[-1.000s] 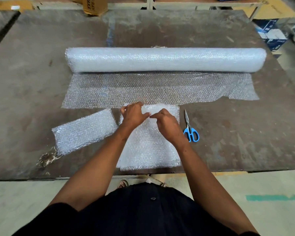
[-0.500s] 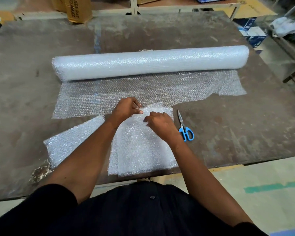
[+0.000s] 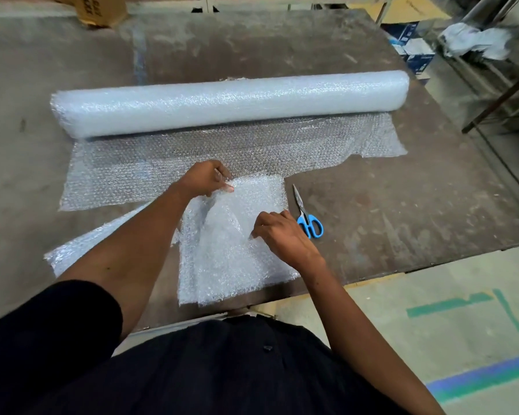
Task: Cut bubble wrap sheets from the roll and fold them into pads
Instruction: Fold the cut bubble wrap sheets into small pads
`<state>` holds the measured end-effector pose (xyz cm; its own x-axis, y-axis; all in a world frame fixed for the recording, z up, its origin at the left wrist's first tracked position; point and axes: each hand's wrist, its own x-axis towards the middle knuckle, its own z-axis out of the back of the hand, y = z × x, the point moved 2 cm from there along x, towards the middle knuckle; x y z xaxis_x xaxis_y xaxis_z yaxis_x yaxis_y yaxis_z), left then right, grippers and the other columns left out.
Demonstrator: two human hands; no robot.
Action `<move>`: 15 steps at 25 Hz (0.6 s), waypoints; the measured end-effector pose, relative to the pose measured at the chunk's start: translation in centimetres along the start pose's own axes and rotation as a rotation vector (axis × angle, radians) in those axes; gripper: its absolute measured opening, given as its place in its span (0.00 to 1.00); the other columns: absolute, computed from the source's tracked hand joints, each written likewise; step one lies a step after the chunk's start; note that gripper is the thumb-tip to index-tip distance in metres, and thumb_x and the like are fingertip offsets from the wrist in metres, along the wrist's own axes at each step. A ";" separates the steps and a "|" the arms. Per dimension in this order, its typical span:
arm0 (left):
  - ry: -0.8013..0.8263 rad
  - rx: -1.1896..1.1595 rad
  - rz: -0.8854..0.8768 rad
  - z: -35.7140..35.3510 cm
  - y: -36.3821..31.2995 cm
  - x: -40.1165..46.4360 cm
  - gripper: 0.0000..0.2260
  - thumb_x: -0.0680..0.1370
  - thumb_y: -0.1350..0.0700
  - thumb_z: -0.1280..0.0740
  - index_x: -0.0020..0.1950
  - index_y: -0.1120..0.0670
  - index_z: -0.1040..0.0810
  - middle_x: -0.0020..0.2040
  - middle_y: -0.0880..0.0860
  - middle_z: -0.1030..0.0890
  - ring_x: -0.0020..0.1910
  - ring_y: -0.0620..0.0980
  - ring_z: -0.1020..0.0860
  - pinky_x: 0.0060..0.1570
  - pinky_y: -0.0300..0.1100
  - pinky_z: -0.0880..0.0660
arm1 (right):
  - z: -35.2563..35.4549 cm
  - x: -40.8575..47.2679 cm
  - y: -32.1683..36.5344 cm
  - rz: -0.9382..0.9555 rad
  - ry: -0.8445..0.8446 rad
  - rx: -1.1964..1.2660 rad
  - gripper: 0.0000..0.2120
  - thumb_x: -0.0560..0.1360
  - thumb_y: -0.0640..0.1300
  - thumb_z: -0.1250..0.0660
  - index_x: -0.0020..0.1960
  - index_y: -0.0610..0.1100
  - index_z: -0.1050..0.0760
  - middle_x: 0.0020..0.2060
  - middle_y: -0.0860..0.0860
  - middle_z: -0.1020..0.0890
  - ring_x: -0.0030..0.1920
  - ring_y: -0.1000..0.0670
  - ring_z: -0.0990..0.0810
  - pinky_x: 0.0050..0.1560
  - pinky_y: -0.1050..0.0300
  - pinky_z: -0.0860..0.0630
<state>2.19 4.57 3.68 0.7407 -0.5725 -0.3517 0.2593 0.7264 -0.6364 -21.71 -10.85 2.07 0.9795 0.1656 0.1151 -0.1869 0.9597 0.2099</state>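
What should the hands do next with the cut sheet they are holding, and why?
Probably bring the right hand further toward the near edge, laying the lifted layer flat. Both hands pinch the cut sheet; the left hand holds its far corner, and the fold looks only partly made.

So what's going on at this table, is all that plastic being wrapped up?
A person is folding a cut sheet of bubble wrap into a pad. The left hand pinches its far edge and the right hand grips a fold nearer the middle. The big roll lies behind, partly unrolled, blue-handled scissors lie beside the right hand, and another folded piece sits to the left under the arm.
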 end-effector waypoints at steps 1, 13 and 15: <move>0.089 0.020 0.074 0.2 -0.1 -0.2 0.24 0.67 0.38 0.17 0.48 0.53 0.21 0.38 0.53 0.16 0.36 0.53 0.16 0.35 0.41 0.20 | 0.1 -0.2 0.1 -0.032 0.001 0.022 0.21 0.74 0.31 0.26 0.60 0.53 0.16 0.51 0.53 0.21 0.47 0.47 0.20 0.48 0.47 0.30; 0.279 0.253 0.308 2.1 0.5 -6.0 0.14 0.71 0.54 0.16 0.50 0.60 0.14 0.45 0.60 0.14 0.40 0.57 0.13 0.42 0.58 0.14 | 0.3 2.7 5.0 0.039 -0.072 -0.160 0.12 0.79 0.43 0.26 0.61 0.54 0.14 0.43 0.48 0.26 0.44 0.43 0.24 0.47 0.47 0.35; 0.152 0.287 0.238 2.7 0.5 -6.3 0.11 0.71 0.54 0.17 0.47 0.58 0.13 0.40 0.55 0.13 0.37 0.54 0.13 0.42 0.53 0.14 | 0.1 1.7 4.8 0.081 -0.073 -0.144 0.14 0.79 0.40 0.26 0.61 0.54 0.14 0.43 0.50 0.29 0.43 0.44 0.26 0.48 0.48 0.35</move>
<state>-0.67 9.56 7.44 0.7062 -0.4094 -0.5776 0.2703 0.9100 -0.3145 -20.98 -5.96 3.42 0.9527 0.2318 0.1968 -0.2470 0.9674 0.0561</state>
